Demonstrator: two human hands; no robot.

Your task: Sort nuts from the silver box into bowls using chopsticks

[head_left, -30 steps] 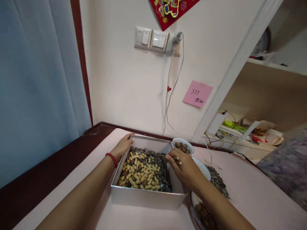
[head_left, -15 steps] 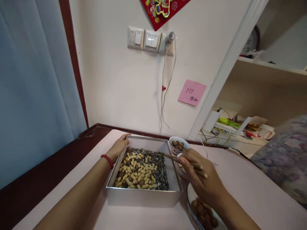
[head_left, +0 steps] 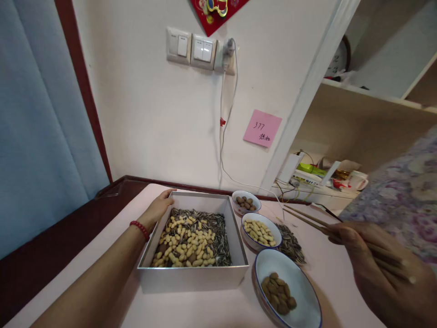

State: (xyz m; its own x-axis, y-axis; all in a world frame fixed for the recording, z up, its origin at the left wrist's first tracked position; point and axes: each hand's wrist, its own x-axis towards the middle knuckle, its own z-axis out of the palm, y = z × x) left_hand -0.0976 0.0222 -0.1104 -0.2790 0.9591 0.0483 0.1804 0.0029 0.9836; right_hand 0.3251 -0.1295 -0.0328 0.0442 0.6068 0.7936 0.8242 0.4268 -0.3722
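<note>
A white square box (head_left: 191, 277) on the pink table holds mixed peanuts and sunflower seeds. My left hand (head_left: 157, 208) rests on the box's far left corner, fingers curled over the rim, a red bead bracelet at the wrist. My right hand (head_left: 378, 264) is at the far right, closed round a pair of wooden chopsticks (head_left: 307, 219) whose tips point left above the table, clear of the bowls. Right of the box stand three bowls: a small one with brown nuts (head_left: 246, 201), one with peanuts (head_left: 261, 230), and a larger blue-rimmed one with a few brown nuts (head_left: 288, 296).
A heap of sunflower seeds (head_left: 290, 239) lies on the table beside the peanut bowl. A white cable (head_left: 223, 150) hangs from the wall socket. Clutter fills a shelf (head_left: 321, 175) at the right. A dark wooden ledge (head_left: 68, 218) and blue curtain border the left.
My right hand has drawn the chopsticks out of the box and swung far to the right. The view has shifted, uncovering the bowls. My left hand stays on the box.
</note>
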